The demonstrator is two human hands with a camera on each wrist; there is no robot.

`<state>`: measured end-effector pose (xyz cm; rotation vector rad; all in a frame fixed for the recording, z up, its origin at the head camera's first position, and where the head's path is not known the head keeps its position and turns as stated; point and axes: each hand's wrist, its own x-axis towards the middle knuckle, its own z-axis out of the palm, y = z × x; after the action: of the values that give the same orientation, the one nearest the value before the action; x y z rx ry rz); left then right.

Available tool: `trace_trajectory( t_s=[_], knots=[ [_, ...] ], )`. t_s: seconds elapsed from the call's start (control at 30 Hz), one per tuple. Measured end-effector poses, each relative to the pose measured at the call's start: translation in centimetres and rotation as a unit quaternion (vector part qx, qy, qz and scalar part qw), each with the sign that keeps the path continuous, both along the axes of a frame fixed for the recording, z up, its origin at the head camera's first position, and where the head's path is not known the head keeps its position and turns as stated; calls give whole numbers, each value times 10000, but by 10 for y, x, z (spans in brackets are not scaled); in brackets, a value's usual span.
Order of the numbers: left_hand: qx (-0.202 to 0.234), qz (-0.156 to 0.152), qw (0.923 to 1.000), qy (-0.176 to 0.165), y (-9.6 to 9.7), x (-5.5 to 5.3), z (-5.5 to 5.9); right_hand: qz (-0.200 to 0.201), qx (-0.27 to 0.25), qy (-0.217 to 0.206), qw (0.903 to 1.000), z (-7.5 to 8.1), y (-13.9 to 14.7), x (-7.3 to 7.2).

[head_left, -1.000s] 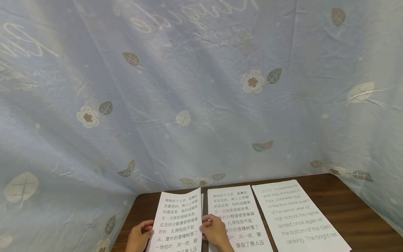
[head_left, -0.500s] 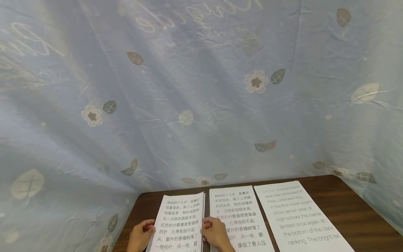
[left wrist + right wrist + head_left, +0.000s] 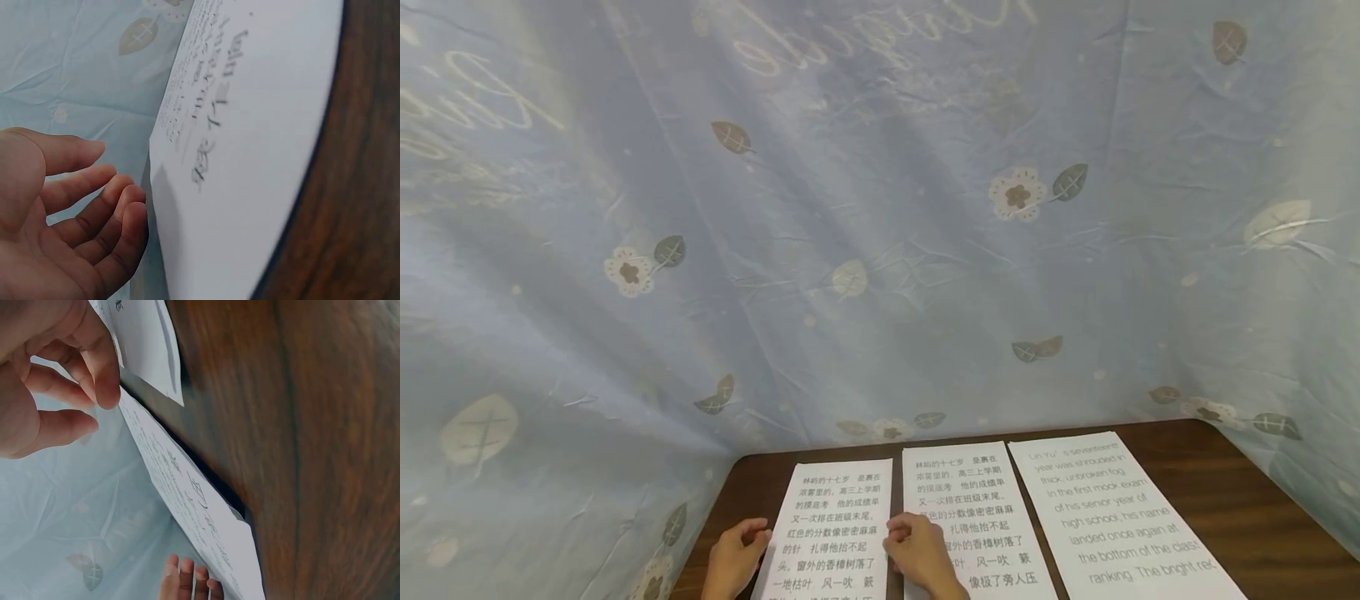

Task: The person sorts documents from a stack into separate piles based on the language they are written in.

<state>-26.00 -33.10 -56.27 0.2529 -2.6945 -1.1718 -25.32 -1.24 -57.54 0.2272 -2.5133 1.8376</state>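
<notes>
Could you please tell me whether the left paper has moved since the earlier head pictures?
Yes: in the head view the left paper has shifted downward, its far edge lower against the far edge of the table.

Observed the left hand with palm toward the right hand, fingers loosely bent, thumb clear of them. Found the right hand well apart, roughly level, fingers bent leftward, thumb facing fingertips.
</notes>
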Motion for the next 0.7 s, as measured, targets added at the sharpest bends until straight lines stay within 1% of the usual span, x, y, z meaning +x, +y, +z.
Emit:
trace_trajectory(
  t_s=[0.1, 0.2, 0.3, 0.37, 0.47, 0.6, 0.7],
  knots=[
    [134, 25, 9999, -11, 4, 0, 2, 21, -95, -212, 9997, -1, 3, 0],
    [416, 77, 9991, -49, 10, -1, 5, 117, -286, -414, 9987, -1, 7, -1],
    [646, 76, 9979, -65, 20, 0, 7, 236, -440, -476, 9976, -2, 14, -1],
    [753, 21, 9971, -80, 26, 1, 8, 284, -552, -529, 9967, -3, 20, 0],
    [715, -120, 9974, 46, 36, 2, 11, 286, -593, -569, 9962, -4, 27, 0],
    [667, -306, 9969, 272, 50, 2, 13, 173, -642, -647, 9957, -3, 35, -1],
    [754, -379, 9960, 285, 61, 2, 13, 93, -661, -706, 9953, -2, 39, -1]
  ],
)
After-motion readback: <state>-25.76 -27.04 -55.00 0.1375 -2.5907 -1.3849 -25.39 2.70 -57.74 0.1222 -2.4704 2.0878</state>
